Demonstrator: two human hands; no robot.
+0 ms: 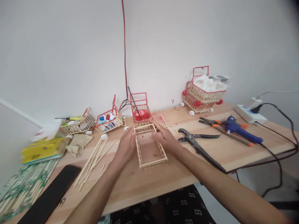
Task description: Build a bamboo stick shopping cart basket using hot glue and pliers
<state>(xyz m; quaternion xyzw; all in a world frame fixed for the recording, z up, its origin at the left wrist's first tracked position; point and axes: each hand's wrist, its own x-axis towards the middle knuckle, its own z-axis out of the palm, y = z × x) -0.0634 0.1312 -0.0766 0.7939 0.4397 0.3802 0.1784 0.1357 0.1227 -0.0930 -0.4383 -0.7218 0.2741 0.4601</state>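
A small rectangular frame built of thin wooden sticks rests on the table in front of me, its middle hollow. My left hand grips its left side near the far end, thumb along the rail. On the opposite side, my right hand holds the far right corner area, thumb on the rail. The outer fingers of both hands are partly hidden. Just behind the frame stands a stick cart with red-painted edges, a red dish and a dark thin rod in it.
Left lie loose sticks, a phone, packaged chopsticks and a yellow packet. Two filled stick carts stand behind. Right are black-handled cutters, pliers, a blue glue gun, a power strip and stacked carts.
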